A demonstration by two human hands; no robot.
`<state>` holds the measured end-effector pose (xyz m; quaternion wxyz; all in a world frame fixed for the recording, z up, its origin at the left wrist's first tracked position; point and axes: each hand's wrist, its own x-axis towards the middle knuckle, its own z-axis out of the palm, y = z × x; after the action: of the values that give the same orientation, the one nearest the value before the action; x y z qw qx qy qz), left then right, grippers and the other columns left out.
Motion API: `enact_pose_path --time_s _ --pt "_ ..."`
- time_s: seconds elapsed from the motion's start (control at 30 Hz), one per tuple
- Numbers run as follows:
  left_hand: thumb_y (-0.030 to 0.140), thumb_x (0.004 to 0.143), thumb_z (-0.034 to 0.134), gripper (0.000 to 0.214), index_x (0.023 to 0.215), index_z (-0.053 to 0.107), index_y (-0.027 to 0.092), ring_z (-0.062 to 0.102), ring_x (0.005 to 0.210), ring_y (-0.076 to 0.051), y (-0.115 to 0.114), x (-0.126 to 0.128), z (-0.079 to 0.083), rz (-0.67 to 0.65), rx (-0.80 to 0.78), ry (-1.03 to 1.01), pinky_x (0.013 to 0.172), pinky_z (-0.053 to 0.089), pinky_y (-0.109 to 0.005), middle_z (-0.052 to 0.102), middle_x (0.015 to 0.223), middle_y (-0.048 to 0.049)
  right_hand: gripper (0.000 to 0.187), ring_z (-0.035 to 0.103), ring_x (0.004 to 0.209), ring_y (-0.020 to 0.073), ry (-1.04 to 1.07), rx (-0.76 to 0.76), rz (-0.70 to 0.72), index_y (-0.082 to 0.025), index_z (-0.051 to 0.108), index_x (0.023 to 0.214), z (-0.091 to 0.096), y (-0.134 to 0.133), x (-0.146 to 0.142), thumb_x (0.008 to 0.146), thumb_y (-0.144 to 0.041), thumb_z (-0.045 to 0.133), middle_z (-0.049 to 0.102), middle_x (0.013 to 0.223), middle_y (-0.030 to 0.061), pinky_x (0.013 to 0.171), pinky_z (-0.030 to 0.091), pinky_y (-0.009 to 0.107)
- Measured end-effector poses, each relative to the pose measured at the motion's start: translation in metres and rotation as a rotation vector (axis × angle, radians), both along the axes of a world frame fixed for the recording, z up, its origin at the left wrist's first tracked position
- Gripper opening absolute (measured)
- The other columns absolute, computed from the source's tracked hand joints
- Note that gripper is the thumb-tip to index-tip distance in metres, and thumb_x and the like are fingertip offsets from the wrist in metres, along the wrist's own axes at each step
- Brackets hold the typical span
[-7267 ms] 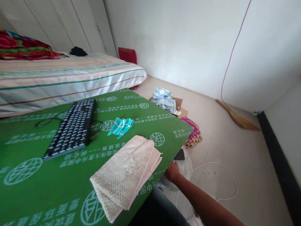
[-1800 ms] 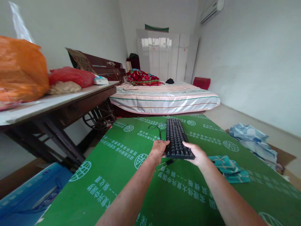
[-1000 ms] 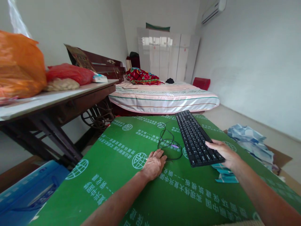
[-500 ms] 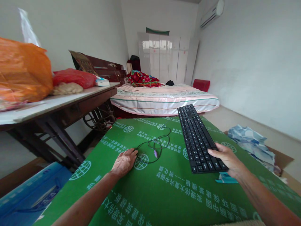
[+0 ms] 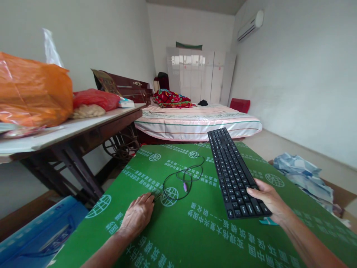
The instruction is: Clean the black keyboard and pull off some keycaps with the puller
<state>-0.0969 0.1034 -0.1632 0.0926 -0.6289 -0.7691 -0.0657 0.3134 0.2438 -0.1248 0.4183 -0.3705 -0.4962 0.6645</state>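
While my right hand point(image 5: 266, 197) pinches the black keyboard point(image 5: 235, 174), my left hand point(image 5: 138, 213) is palm-down

Head cam: keyboard's at 4 o'clock, thumb on top. Left's on the green board point(image 5: 167, 238) at 7, fingertips near the looped cable point(image 5: 190, 169) at 6; can't tell if they're pinching it.

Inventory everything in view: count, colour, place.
Tabletop: one, green, centre
Keyboard: one, black, held
Cable: one, black, tabletop
Cloth: one, teal, partly behind keyboard
Side table: one, white-topped, left
Large bag: one, orange, side table
Box: one, blue, lower left
Fabric heap: one, blue-white, right
Bed: one, striped, background
Quilt: one, red-patterned, bed
Wardrobe: one, white, back
Air conditioner: one, white, right
Left hand: one, bare, near cable
Right hand: one, bare, holding keyboard
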Motion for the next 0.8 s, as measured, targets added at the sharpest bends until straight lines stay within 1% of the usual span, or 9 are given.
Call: enact_pose_path --time_s 0.13,0.2,0.3,0.37,0.43,0.5,0.57,0.67,0.8 --pt "0.028 0.086 0.039 0.04 0.116 0.061 0.014 0.051 0.12 -0.03 -0.007 0.007 0.005 -0.005 0.062 -0.036 0.102 0.041 -0.045 0.057 0.129 -0.0164 0.051 0.068 0.082 0.0258 -0.033 0.028 -0.004 -0.019 0.064 0.106 -0.002 -0.003 0.003 0.059 -0.034 0.08 0.072 0.095 0.0077 0.077 0.052 0.04" --pt "0.031 0.084 0.043 0.039 0.113 0.063 0.014 0.052 0.12 -0.031 -0.001 0.019 0.012 -0.055 0.089 -0.156 0.103 0.04 -0.046 0.058 0.127 -0.0172 0.052 0.068 0.083 0.0263 -0.059 0.038 -0.001 -0.019 0.064 0.106 -0.001 -0.005 0.004 0.059 -0.036 0.079 0.072 0.097 0.0084 0.078 0.052 0.04" --pt "0.037 0.08 0.052 0.037 0.107 0.065 0.016 0.055 0.116 -0.032 0.019 0.053 0.028 -0.054 0.087 -0.603 0.101 0.042 -0.046 0.062 0.122 -0.0148 0.054 0.067 0.086 0.027 -0.095 0.061 0.032 -0.02 0.063 0.109 0.003 -0.011 0.003 0.06 -0.038 0.078 0.071 0.1 0.0091 0.078 0.052 0.04" --pt "0.038 0.074 0.062 0.04 0.106 0.064 0.016 0.059 0.109 -0.031 0.037 0.083 0.041 0.018 -0.008 -1.137 0.096 0.046 -0.043 0.064 0.119 -0.0148 0.055 0.067 0.087 0.0278 -0.114 0.07 0.064 -0.02 0.063 0.11 0.006 -0.015 0.001 0.06 -0.04 0.078 0.071 0.102 0.0094 0.077 0.052 0.04" --pt "0.043 0.076 0.059 0.049 0.115 0.058 0.014 0.063 0.103 -0.029 0.056 0.113 0.052 -0.001 -0.062 -1.336 0.078 0.055 -0.038 0.066 0.114 -0.0151 0.055 0.066 0.089 0.0282 -0.116 0.064 0.108 -0.02 0.062 0.109 0.01 -0.02 -0.002 0.06 -0.04 0.077 0.071 0.103 0.0092 0.077 0.052 0.039" --pt "0.047 0.079 0.056 0.056 0.122 0.049 0.013 0.064 0.101 -0.026 0.072 0.138 0.06 -0.017 -0.067 -1.488 0.069 0.056 -0.034 0.064 0.117 -0.0166 0.053 0.066 0.092 0.0275 -0.106 0.056 0.163 -0.021 0.061 0.11 0.015 -0.025 -0.005 0.061 -0.037 0.077 0.07 0.104 0.0083 0.078 0.052 0.038" --pt "0.046 0.076 0.062 0.063 0.125 0.044 0.013 0.064 0.098 -0.026 0.085 0.154 0.065 0.027 -0.031 -1.733 0.063 0.055 -0.033 0.06 0.122 -0.019 0.053 0.065 0.093 0.0263 -0.105 0.061 0.213 -0.021 0.06 0.112 0.018 -0.028 -0.007 0.063 -0.034 0.076 0.07 0.105 0.0074 0.08 0.051 0.036" --pt "0.046 0.071 0.068 0.064 0.122 0.046 0.015 0.065 0.09 -0.025 0.095 0.164 0.066 0.022 -0.03 -1.869 0.057 0.053 -0.031 0.062 0.119 -0.0169 0.052 0.065 0.092 0.0248 -0.162 0.108 0.26 -0.021 0.059 0.112 0.02 -0.029 -0.008 0.064 -0.03 0.075 0.07 0.104 0.0062 0.079 0.05 0.034" --pt "0.051 0.07 0.068 0.059 0.116 0.052 0.017 0.063 0.095 -0.025 0.095 0.162 0.059 -0.009 -0.055 -1.877 0.062 0.052 -0.033 0.062 0.12 -0.0145 0.051 0.063 0.093 0.0237 -0.274 0.237 0.287 -0.022 0.058 0.114 0.016 -0.023 -0.005 0.065 -0.026 0.073 0.069 0.106 0.0042 0.08 0.049 0.033"
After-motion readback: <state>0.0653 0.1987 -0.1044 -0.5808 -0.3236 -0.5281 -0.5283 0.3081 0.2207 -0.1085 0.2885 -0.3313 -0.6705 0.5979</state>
